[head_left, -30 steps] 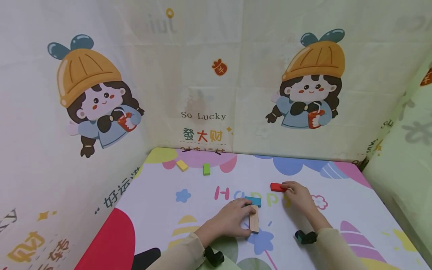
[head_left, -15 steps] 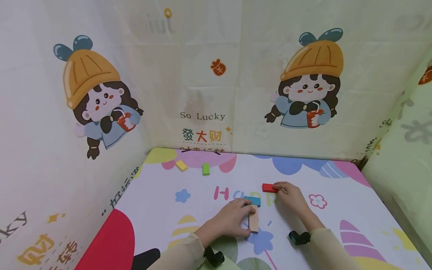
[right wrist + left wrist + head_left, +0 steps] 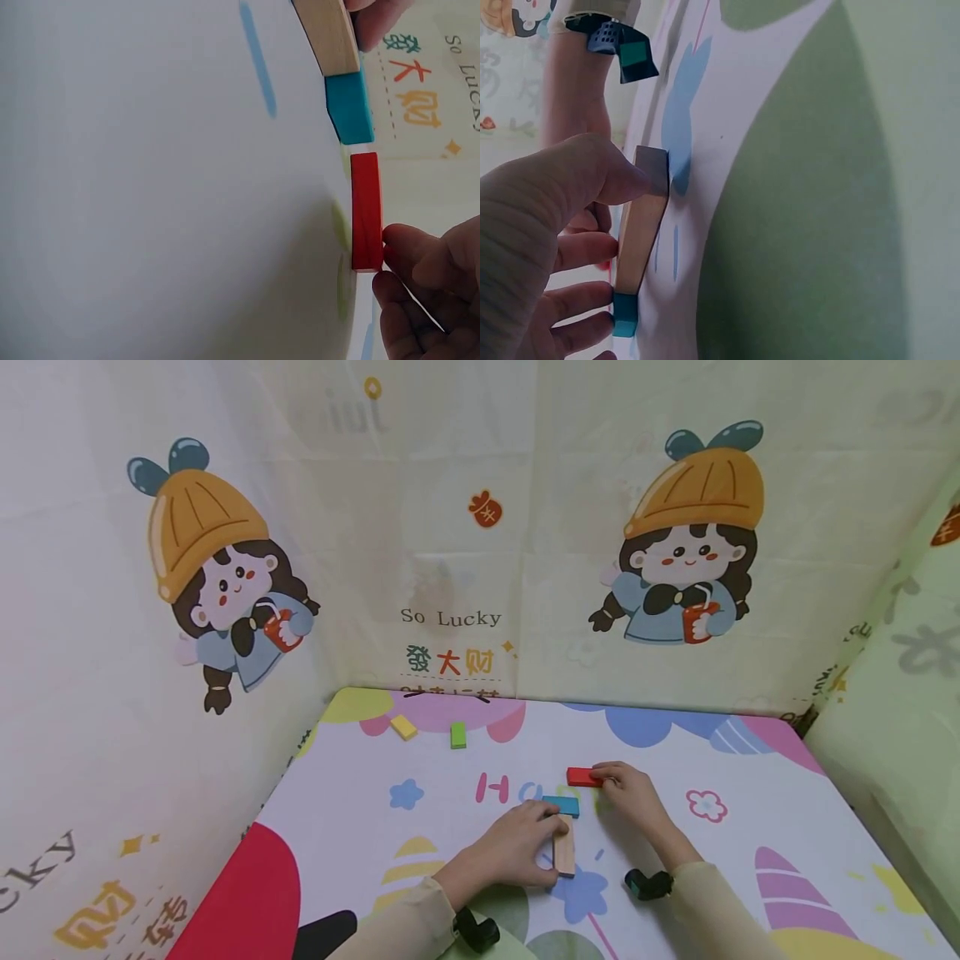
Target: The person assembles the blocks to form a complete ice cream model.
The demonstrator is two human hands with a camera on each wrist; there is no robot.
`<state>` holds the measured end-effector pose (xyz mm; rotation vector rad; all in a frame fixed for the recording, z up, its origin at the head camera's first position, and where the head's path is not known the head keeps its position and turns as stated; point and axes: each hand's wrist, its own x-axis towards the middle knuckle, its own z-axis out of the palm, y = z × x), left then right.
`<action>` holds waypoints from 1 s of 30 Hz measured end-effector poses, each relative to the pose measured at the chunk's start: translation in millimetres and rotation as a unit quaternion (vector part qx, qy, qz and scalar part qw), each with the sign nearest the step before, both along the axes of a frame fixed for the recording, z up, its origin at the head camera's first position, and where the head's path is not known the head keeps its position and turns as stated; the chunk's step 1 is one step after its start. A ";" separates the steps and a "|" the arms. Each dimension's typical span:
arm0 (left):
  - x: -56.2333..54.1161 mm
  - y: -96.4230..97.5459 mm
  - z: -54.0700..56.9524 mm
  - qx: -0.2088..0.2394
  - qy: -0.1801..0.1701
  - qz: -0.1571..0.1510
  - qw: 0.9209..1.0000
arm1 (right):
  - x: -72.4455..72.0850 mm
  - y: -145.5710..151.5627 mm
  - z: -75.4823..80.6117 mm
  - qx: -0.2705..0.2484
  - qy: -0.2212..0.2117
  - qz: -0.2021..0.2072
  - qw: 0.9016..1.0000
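Note:
My left hand (image 3: 513, 847) rests around a plain wooden block (image 3: 563, 847), with the thumb at its near end and fingers along its far part. A blue block (image 3: 561, 807) lies crosswise against the wooden block's far end. Fingertips of that hand also touch the blue block in the left wrist view. My right hand (image 3: 632, 802) holds a red block (image 3: 581, 777) by its right end, with bent fingertips at that end and its far edge. In the right wrist view, a small gap separates the red block (image 3: 366, 212) from the blue block (image 3: 349, 109).
A yellow block (image 3: 403, 727) and a green block (image 3: 458, 735) lie at the back left of the printed table cover (image 3: 517, 760). Patterned cloth walls (image 3: 450, 527) enclose the back and sides. A red shape (image 3: 251, 893) and a black object (image 3: 326, 935) are at the front left.
My right hand has slid the red block left across the table, bringing it just behind the blue block. My left hand and the wooden and blue blocks have stayed in place.

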<state>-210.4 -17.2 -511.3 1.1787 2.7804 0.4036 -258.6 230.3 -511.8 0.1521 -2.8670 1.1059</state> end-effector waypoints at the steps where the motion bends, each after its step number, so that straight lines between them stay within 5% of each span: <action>1: 0.3 0.0 0.5 0.000 0.002 -0.001 1.000 | -0.1 -2.2 0.4 -0.002 0.000 -0.001 1.000; 9: 0.1 -1.2 4.3 -0.001 0.018 -0.013 1.000 | -2.4 -16.8 0.9 0.006 0.009 0.004 1.000; 17: -5.7 4.8 5.6 -0.048 0.060 -0.038 0.996 | -3.9 -25.4 1.1 0.004 0.016 0.009 1.000; 30: -10.6 8.5 4.2 -0.066 0.052 -0.040 0.996 | -6.2 -30.2 3.9 -0.003 0.014 -0.001 1.000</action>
